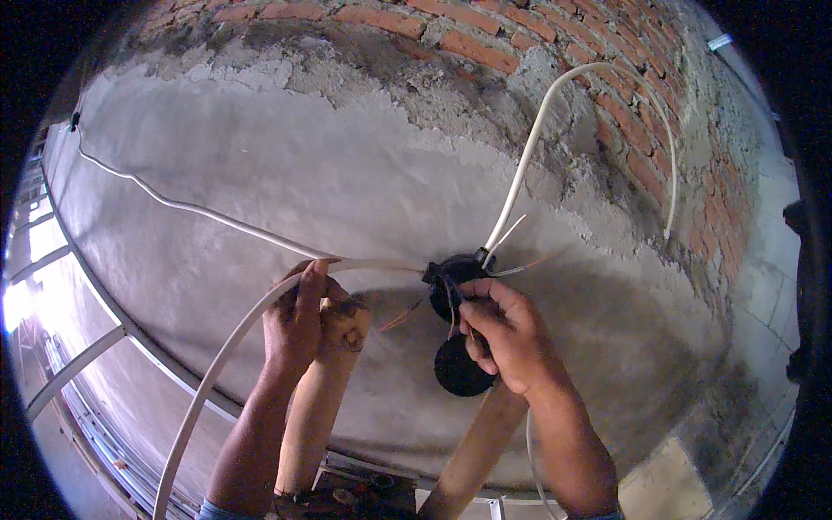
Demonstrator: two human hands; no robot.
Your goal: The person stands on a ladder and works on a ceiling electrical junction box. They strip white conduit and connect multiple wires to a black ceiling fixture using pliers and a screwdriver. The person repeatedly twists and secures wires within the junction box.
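Note:
A black round junction box [449,299] sits in the grey plastered wall. White cables run into it, and thin brown and white wire ends [524,264] stick out around it. My left hand [295,316] is closed on a white cable [373,265] left of the box, thumb and fingers pinching it. At the box's lower right edge, my right hand [511,334] is closed; what its fingers grip is mostly hidden, with something dark showing beneath them. A second black round box [461,367] lies directly below the first, partly behind my right hand.
Two wooden poles [316,416] rise toward the wall below my hands. Another white cable [548,102] arches up to the right over exposed brick [637,130]. A cable [217,215] runs along the wall to the far left. Metal framing [82,364] stands lower left.

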